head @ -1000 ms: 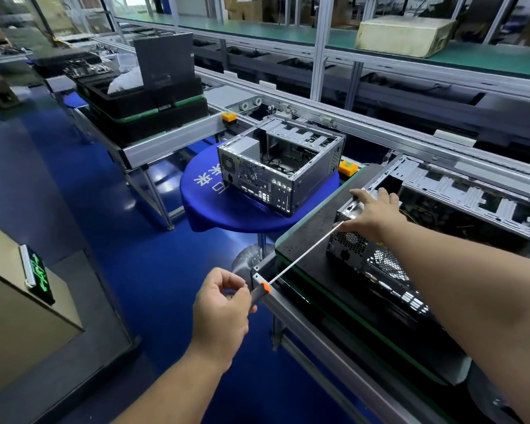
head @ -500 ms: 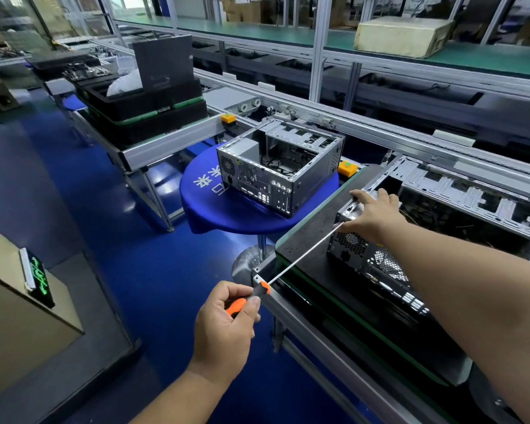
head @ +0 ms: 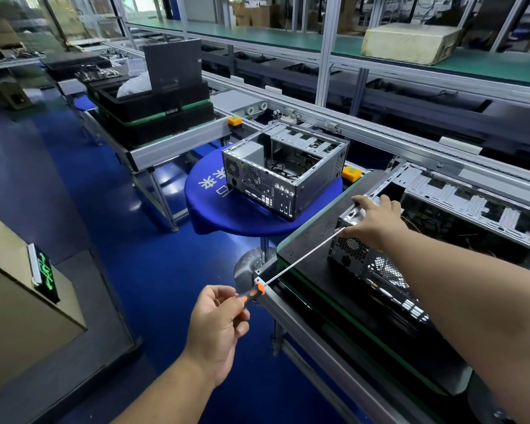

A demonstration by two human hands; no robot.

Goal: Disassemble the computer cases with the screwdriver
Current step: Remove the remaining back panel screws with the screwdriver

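An open grey computer case [head: 459, 215] lies on a black mat [head: 309, 237] on the bench at right, its rear panel facing me. My right hand [head: 375, 220] rests on the case's near top corner, fingers over the edge, beside the screwdriver tip. A long screwdriver [head: 300, 258] with an orange and black handle runs from that corner down to my left hand [head: 218, 325], which pinches the handle between fingers and thumb. A second open case [head: 283, 171] stands on a round blue table [head: 227, 209] further back.
Stacked black trays [head: 153, 108] sit on a conveyor section at back left. Aluminium rails [head: 380, 133] run behind both cases. A beige box [head: 407, 41] lies on the green upper shelf. A cardboard box [head: 22, 307] stands on the blue floor at left.
My left hand has loosened its grasp and slid back, so more of the orange handle shows. The right hand and the case have stayed in place.
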